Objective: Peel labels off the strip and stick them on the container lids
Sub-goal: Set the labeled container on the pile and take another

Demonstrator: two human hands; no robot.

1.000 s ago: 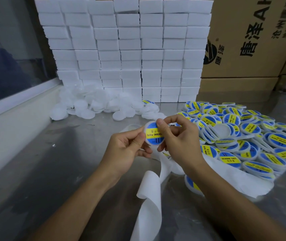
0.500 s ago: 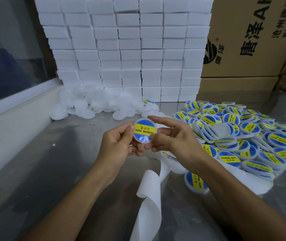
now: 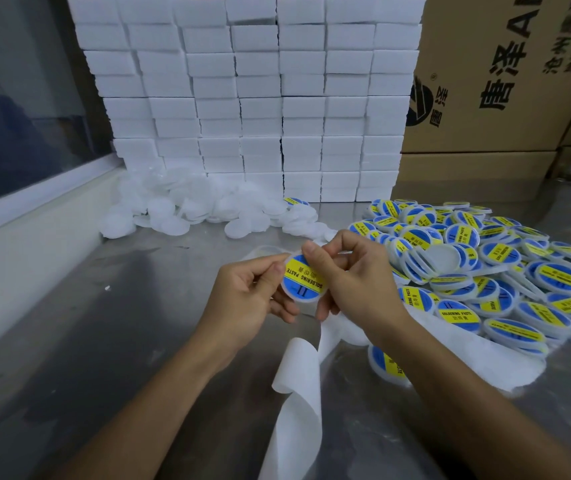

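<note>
Both hands, left hand (image 3: 242,299) and right hand (image 3: 357,282), pinch a lid (image 3: 303,280) labelled "SOLDERING PASTE", its right edge hidden under the right grip's fingers.

The right thumb (image 3: 315,261) covers part of the held lid (image 3: 303,282), the backing strip (image 3: 298,410) runs off the bottom edge, the carton (image 3: 506,74) is cropped at right, and far lid labels are too small to read.

Stacked white foam blocks (image 3: 260,98) against the back; brown printed cardboard boxes (image 3: 506,81) at right; steel tabletop (image 3: 86,341); window ledge (image 3: 34,202) at left.
</note>
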